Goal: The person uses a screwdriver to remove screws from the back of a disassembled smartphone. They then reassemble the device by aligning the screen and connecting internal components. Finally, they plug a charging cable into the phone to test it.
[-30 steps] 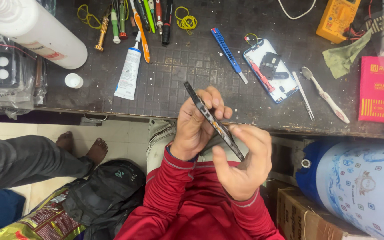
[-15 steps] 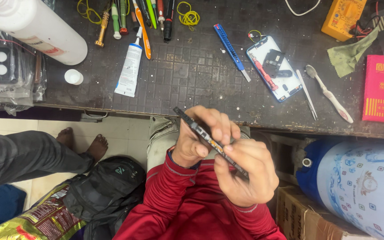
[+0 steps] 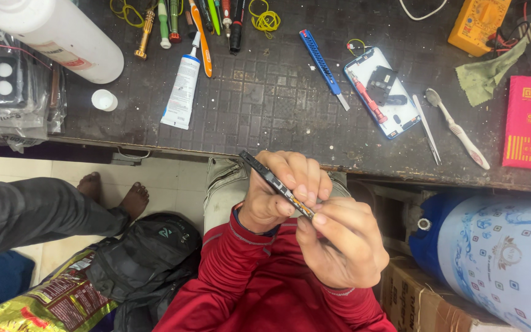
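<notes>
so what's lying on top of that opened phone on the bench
On the opened phone lie a red-handled screwdriver and a small black part. Whatever sits beneath those two is covered.

A glue tube [image 3: 181,92] lies left on the bench [image 3: 265,117] — opened phone [image 3: 381,92] right, toothbrush [image 3: 457,129] beyond.

Head camera, straight down, close overhead.

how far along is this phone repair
Done: the white back cover lies off on the bench with loose parts on it. In hand: left hand and right hand grip the phone body edge-on. Left: the cover isn't back on.
</notes>
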Action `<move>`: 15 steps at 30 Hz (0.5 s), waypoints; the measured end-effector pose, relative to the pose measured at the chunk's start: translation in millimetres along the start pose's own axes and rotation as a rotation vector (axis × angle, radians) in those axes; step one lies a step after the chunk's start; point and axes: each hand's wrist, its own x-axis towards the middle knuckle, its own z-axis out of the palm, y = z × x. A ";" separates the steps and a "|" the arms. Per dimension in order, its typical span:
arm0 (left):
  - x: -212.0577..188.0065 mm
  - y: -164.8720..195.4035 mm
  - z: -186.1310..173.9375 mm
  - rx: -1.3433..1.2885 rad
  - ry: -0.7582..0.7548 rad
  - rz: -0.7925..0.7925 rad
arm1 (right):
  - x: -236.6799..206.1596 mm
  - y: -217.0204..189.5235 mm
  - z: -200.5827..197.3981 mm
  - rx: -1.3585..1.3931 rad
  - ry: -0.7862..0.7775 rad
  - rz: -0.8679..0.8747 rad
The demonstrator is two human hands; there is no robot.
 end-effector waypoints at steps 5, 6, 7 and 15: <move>-2.5 2.4 5.0 0.036 0.033 -0.011 | -0.3 1.5 -0.1 -0.008 0.017 -0.021; -3.1 3.2 5.5 0.047 0.038 -0.015 | -0.4 2.4 0.2 -0.002 0.017 -0.022; -3.4 3.5 5.7 0.058 0.043 -0.019 | -0.7 3.2 0.3 0.005 0.017 -0.024; -0.1 5.8 12.6 0.071 0.058 -0.024 | -6.9 8.0 2.0 0.036 0.040 -0.020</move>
